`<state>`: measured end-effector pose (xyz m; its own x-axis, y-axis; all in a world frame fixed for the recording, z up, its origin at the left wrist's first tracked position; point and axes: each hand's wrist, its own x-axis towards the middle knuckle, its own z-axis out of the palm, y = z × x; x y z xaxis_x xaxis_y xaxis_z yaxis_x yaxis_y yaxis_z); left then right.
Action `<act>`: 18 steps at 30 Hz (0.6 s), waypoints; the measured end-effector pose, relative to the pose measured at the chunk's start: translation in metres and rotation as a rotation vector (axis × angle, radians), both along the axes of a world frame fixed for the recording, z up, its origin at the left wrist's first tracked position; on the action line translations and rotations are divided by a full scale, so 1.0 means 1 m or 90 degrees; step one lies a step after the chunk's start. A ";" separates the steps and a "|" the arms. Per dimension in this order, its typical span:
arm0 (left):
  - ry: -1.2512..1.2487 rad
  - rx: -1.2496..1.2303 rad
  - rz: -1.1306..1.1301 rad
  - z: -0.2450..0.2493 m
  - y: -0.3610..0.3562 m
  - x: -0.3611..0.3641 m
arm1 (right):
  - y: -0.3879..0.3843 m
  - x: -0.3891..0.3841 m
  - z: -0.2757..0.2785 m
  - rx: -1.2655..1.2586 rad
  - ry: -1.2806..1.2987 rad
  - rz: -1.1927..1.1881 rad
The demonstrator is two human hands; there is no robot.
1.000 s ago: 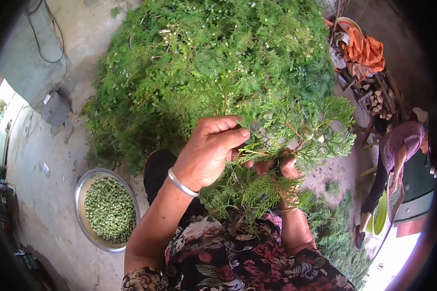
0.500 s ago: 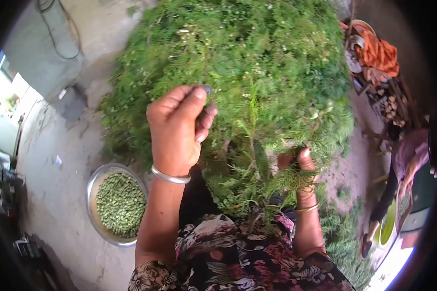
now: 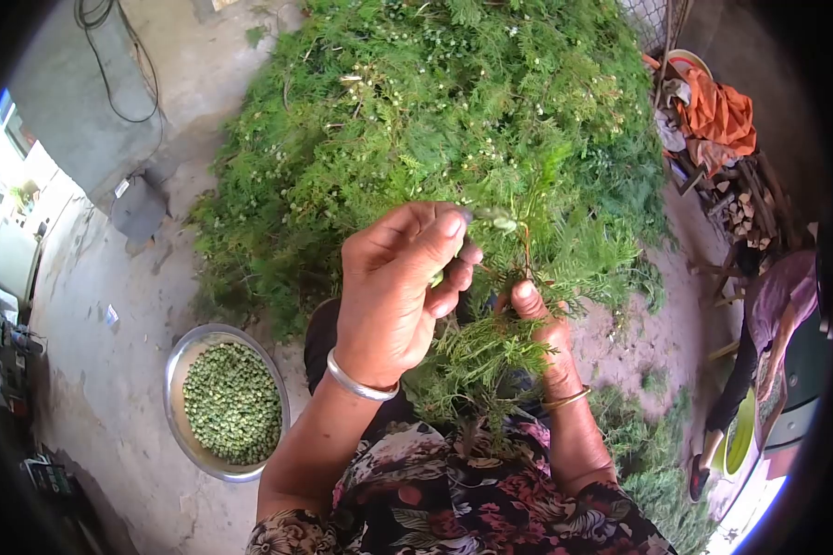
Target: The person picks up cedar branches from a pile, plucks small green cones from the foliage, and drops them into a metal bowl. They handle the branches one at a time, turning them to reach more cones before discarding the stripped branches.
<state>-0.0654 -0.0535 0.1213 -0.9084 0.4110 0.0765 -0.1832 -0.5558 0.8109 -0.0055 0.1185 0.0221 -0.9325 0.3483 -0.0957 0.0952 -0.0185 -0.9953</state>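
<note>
My left hand [image 3: 403, 291], with a silver bangle at its wrist, is closed in a pinch. Its thumb and forefinger meet beside a pale green seed cone [image 3: 503, 223] on a twig, and a bit of green shows in the curled fingers. A leafy evergreen branch [image 3: 528, 242] is gripped upright in my right hand [image 3: 539, 319], thumb pressed against the stem and fingers mostly hidden by foliage. On the floor to the left stands a metal bowl [image 3: 173, 398] holding many small green cones [image 3: 233, 402].
A large heap of evergreen cuttings [image 3: 416, 120] lies in front of me. More cuttings [image 3: 662, 499] are on the floor at right. Stacked firewood [image 3: 745, 203] and an orange cloth [image 3: 717, 111] stand far right, with another person [image 3: 777, 305] near a yellow-green basin [image 3: 739, 435].
My left hand has moved right and slightly down, close to the branch in my right hand. The right hand has shifted a little left, and the branch's stem now shows more clearly.
</note>
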 end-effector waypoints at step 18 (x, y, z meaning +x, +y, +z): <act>-0.082 0.041 -0.177 0.001 -0.001 -0.025 | -0.017 0.001 0.029 0.057 0.003 0.057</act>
<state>-0.0907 -0.0548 0.1218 -0.7654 0.6435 0.0016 -0.4349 -0.5191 0.7358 -0.0050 0.1016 0.0508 -0.9607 0.2704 -0.0629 0.0872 0.0787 -0.9931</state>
